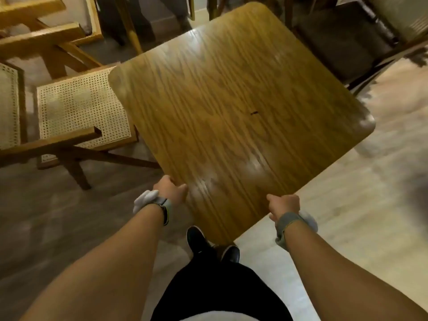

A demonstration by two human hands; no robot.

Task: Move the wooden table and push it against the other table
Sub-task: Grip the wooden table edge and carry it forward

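Note:
A square wooden table [236,117] with rounded corners fills the middle of the head view, turned so that one corner points at me. My left hand [170,189] grips its near left edge, thumb on top and fingers under. My right hand [283,206] grips the near right edge the same way. Both wrists wear bands. The table's legs are hidden under its top. No second table is clearly in sight.
A cane-seat wooden chair [81,107] stands close to the table's left side, with another wooden frame [41,38] behind it. A dark chair [347,40] sits at the far right corner. My shoes [208,246] are under the near corner. Pale floor [347,205] lies to the right.

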